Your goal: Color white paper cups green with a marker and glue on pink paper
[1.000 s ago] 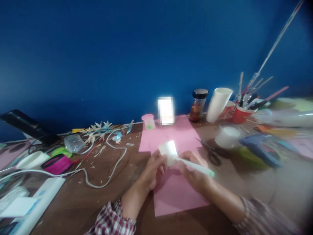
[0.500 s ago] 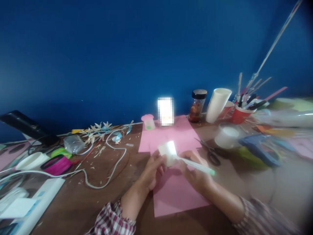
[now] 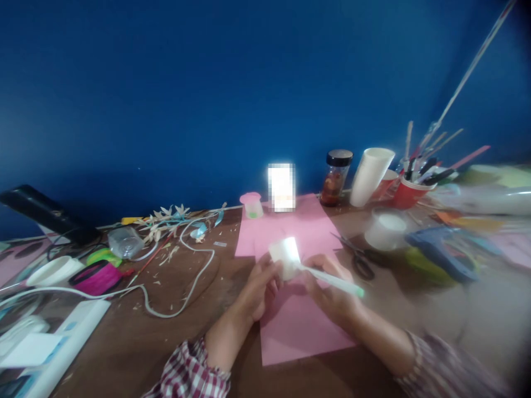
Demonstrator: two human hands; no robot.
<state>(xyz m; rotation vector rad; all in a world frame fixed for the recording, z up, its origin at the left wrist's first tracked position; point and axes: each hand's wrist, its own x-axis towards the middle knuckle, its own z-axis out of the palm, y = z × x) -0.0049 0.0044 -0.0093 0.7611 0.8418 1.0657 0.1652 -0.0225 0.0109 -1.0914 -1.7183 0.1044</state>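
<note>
head view: pale, glare-lit piece pinched in left hand, white green-ended stick pinched in right hand

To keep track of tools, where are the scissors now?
In the head view, the scissors lie right of centre, beyond the right hand, by the pink paper.

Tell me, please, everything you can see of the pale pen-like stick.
The pen-like stick is slim, straight and pale, with a light green end, and looks like plastic. The right hand holds it slantwise, green end towards the lower right of the view. Its other end is at the white piece in the left hand; glare and blur hide the tip and whether it touches.
</note>
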